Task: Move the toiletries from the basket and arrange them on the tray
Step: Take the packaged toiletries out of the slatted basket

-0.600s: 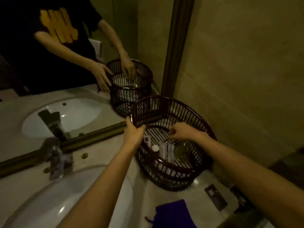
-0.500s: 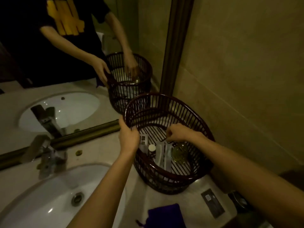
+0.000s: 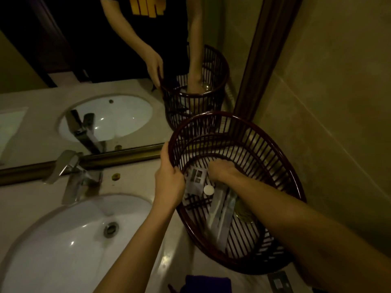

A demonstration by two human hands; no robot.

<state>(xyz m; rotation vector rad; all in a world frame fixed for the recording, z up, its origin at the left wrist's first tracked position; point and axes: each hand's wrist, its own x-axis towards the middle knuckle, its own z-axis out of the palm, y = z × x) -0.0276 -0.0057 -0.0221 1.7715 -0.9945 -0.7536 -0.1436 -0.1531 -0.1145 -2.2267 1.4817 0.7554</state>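
Observation:
A dark brown slatted basket [image 3: 273,153] stands on the counter against the wall, right of the sink. My left hand [image 3: 169,182] grips its near-left rim. My right hand [image 3: 222,171] reaches down inside it, fingers curled at the basket floor; whether they hold anything is hidden. On the basket floor lie a grey sachet [image 3: 195,178], a small white round cap [image 3: 208,189], long wrapped packets [image 3: 223,216] and a round glassy item [image 3: 243,212]. No tray is in view.
A white sink [image 3: 69,246] with a chrome tap [image 3: 74,176] fills the lower left. A mirror [image 3: 105,70] behind reflects the scene. A purple cloth [image 3: 207,284] and a small dark packet [image 3: 279,282] lie at the bottom edge. A tiled wall [image 3: 328,92] closes the right.
My right hand has dropped from above the items to the basket floor. My left hand keeps its grip on the rim. The view has tilted down and closer.

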